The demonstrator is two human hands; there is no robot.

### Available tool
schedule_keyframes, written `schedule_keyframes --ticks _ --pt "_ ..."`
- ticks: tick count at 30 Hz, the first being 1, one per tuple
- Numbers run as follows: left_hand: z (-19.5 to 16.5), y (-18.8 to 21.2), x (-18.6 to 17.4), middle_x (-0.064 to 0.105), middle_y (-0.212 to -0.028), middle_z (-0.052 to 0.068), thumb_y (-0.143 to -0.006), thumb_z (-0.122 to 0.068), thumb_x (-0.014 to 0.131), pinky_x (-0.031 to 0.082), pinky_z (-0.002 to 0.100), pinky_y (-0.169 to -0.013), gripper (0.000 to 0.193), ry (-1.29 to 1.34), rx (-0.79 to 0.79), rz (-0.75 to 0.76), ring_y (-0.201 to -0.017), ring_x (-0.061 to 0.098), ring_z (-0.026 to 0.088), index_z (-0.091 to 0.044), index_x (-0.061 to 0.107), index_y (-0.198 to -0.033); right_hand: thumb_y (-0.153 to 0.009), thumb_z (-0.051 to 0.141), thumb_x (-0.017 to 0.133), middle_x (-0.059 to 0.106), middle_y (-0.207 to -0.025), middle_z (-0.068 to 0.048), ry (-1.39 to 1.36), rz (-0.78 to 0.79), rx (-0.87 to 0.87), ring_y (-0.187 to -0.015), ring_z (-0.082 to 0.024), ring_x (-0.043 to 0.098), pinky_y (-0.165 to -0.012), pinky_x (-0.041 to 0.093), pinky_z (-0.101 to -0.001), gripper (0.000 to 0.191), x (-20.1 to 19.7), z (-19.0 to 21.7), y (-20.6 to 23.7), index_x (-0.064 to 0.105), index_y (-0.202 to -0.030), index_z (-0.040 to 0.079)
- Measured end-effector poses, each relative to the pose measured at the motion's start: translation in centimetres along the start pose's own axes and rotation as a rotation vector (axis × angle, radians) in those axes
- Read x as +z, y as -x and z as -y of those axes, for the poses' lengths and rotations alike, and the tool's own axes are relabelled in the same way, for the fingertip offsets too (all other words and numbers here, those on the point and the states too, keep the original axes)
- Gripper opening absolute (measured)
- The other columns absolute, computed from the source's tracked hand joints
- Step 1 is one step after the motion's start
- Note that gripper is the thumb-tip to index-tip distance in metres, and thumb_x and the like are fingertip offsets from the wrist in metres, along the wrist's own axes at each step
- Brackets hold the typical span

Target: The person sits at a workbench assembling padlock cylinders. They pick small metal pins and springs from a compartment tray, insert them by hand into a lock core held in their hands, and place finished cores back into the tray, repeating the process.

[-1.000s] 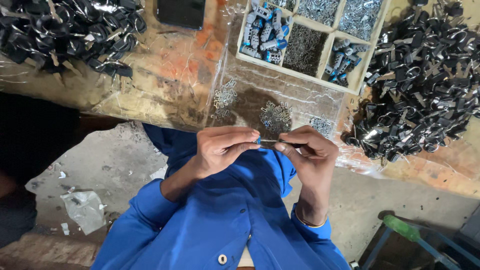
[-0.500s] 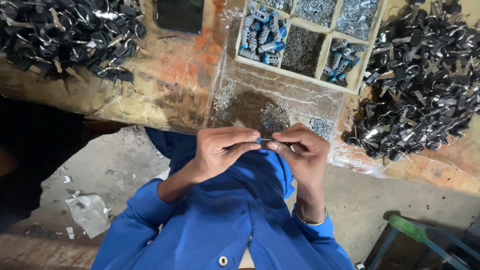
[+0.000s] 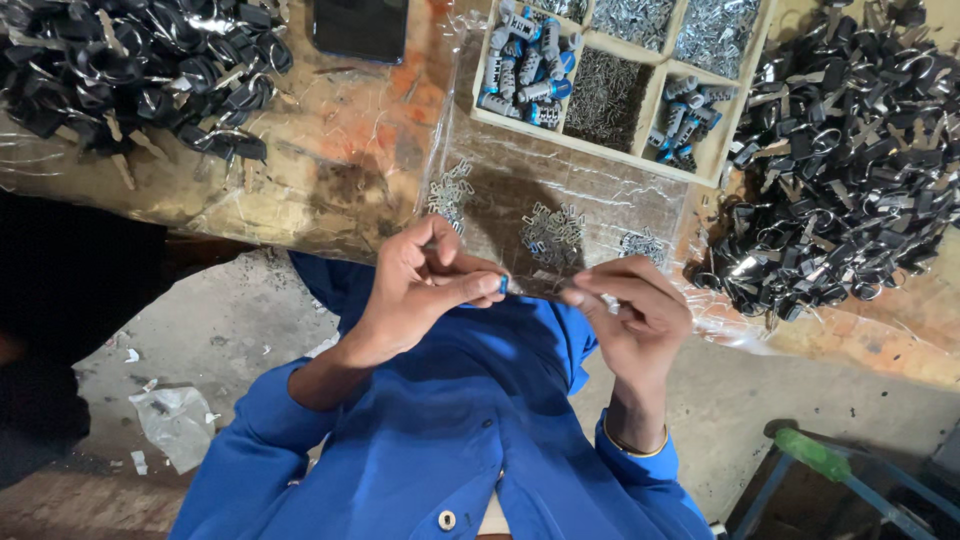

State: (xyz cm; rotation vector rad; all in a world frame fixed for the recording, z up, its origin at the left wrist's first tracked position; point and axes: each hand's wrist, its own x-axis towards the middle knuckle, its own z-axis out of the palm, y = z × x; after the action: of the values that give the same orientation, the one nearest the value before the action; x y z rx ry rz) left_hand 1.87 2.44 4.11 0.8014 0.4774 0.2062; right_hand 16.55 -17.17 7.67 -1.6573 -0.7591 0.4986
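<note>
I see the left hand (image 3: 420,285) closed, pinching a small blue-tipped metal part (image 3: 503,284) between thumb and fingertips. The right hand (image 3: 635,310) is curled shut just beside it, fingertips drawn together; I cannot tell what it grips. Both hands hover at the near edge of the desk (image 3: 330,150), above the blue sleeves. Just beyond the hands, small heaps of metal clips (image 3: 552,228) lie on a clear plastic sheet (image 3: 600,190). Beyond the sheet stands a wooden compartment tray (image 3: 716,170) holding grey-and-blue cylinders and small metal pieces. Right of the tray lies a pile of black parts (image 3: 850,160); well left of it, another black pile (image 3: 140,70).
</note>
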Motion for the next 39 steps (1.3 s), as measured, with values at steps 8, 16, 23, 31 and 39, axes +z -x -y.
schedule_keyframes --ticks 8,16,23,31,39 --pt "1.0 0.3 1.1 0.077 -0.106 0.017 -0.092 0.006 0.076 0.062 0.026 -0.079 0.032 -0.138 0.077 0.070 -0.095 0.073 0.014 -0.007 0.046 -0.095 -0.074 -0.002 0.089 0.064 -0.117 -0.009 0.189 0.043 -0.033 -0.100 -0.016 0.065 -0.082 0.053 -0.0277 0.038 3.3 -0.3 0.9 0.079 -0.110 0.006" --pt "1.2 0.4 0.5 0.076 -0.102 0.014 -0.094 0.007 0.072 0.063 0.026 -0.079 0.027 -0.207 0.052 0.148 -0.096 0.073 0.013 -0.005 0.048 -0.089 -0.075 -0.002 0.087 0.066 -0.112 -0.009 0.062 0.098 0.027 -0.100 -0.018 0.067 -0.084 0.056 -0.0282 0.036 2.8 -1.3 1.2 0.077 -0.109 0.004" --pt "0.9 0.5 1.0 0.060 -0.085 0.006 -0.095 0.008 0.074 0.063 0.026 -0.079 0.042 -0.171 0.117 0.161 -0.103 0.076 0.017 -0.009 0.037 -0.084 -0.075 -0.002 0.088 0.066 -0.113 -0.009 0.079 0.060 -0.027 -0.098 -0.016 0.065 -0.079 0.053 -0.0262 0.038 2.8 -0.9 1.8 0.077 -0.110 0.005" --pt "1.3 0.4 1.1 0.071 -0.088 0.014 -0.095 0.008 0.076 0.061 0.026 -0.074 0.045 -0.173 0.074 0.132 -0.093 0.072 0.015 -0.009 0.037 -0.081 -0.077 -0.004 0.086 0.065 -0.114 -0.009 -0.007 0.066 0.005 -0.101 -0.016 0.064 -0.081 0.053 -0.0275 0.036 2.9 -1.6 1.8 0.077 -0.112 0.003" --pt "1.0 0.1 0.2 0.076 -0.103 0.028 -0.090 0.007 0.075 0.066 0.033 -0.074 0.045 0.051 -0.024 -0.006 -0.088 0.078 0.024 -0.010 0.035 -0.078 -0.086 -0.011 0.076 0.071 -0.108 -0.014 -0.224 -0.121 0.166 -0.091 -0.019 0.072 -0.078 0.059 -0.0287 0.023 0.9 -2.2 2.1 0.074 -0.108 -0.001"
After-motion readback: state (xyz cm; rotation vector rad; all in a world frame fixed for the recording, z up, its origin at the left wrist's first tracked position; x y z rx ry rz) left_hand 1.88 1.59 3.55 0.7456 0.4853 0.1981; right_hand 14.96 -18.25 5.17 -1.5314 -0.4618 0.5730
